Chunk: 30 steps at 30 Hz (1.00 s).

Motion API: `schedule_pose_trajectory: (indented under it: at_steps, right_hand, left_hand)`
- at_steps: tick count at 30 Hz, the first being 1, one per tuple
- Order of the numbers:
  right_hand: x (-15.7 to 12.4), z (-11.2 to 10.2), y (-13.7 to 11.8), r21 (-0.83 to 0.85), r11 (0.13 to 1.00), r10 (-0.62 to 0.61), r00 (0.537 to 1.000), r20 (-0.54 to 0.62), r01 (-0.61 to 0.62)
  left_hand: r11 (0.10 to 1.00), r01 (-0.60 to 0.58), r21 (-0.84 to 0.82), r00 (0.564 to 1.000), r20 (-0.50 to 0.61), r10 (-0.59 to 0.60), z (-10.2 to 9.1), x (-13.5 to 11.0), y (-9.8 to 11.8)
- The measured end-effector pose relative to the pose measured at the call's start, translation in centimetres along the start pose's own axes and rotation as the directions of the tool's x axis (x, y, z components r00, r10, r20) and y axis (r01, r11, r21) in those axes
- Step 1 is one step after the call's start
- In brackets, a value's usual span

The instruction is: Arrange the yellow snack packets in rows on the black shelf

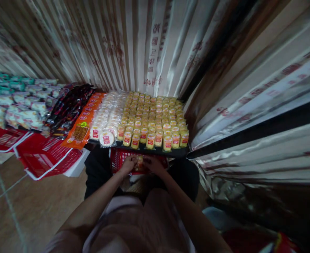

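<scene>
My left hand [129, 164] and my right hand [153, 165] meet low in the middle, over a red plastic basket [115, 158] between my knees. Their closed fingers grip a small yellow wrapped snack [139, 162] from both sides; the fingertips are dim and partly hidden. Just beyond the basket, rows of yellow wrapped snacks [151, 121] with red-and-white labels stand on a black surface. Clear packets of round white crackers [107, 137] lie to their left.
Left of the crackers are an orange snack bag [78, 133], dark shiny packets [69, 109], and white and green packets [25, 112]. A red basket with a white handle [43, 154] sits below them. Pale printed curtains [144, 45] hang behind and at right.
</scene>
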State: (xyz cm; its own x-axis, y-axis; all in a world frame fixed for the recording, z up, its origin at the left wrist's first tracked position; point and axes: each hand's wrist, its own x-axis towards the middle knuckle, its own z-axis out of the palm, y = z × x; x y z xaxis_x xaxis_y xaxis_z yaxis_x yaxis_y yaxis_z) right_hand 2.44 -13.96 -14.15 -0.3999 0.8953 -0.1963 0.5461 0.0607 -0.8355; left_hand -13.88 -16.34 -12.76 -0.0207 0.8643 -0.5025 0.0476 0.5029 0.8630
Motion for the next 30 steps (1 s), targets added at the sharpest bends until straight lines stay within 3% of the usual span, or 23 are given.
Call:
schedule_pose_trajectory:
  at_steps: [4, 10, 13, 18, 27, 30]
  right_hand:
    - [-1.6, -0.6, -1.1, 0.068, 0.997, -0.037, 0.999, 0.010, 0.037]
    - [-3.6, -1.5, -2.4, 0.324, 0.943, -0.099, 0.994, 0.050, 0.077]
    - [-4.1, -2.1, -3.3, 0.302, 0.950, -0.074, 0.997, -0.028, 0.079]
    - [-4.1, -3.1, -5.0, 0.295, 0.951, -0.056, 0.989, -0.135, 0.094]
    - [-3.8, -3.2, -5.3, 0.139, 0.982, -0.073, 0.943, -0.323, 0.124]
    - [-4.3, -3.3, -5.2, 0.057, 0.989, -0.099, 0.889, -0.448, 0.139]
  left_hand:
    - [0.999, -0.010, -0.046, 0.999, 0.033, 0.011, 0.0, -1.9, 1.7]
    - [0.995, -0.076, -0.059, 0.994, 0.074, 0.080, 0.6, -3.8, 3.7]
    - [0.982, -0.189, 0.027, 0.980, 0.063, 0.187, 0.9, -4.1, 4.6]
    - [0.886, -0.390, 0.250, 0.908, -0.053, 0.415, 1.5, -4.3, 5.8]
    - [0.806, -0.423, 0.414, 0.868, -0.071, 0.492, 2.4, -4.1, 7.2]
    - [0.804, -0.443, 0.397, 0.861, -0.060, 0.505, 3.2, -4.2, 7.8]
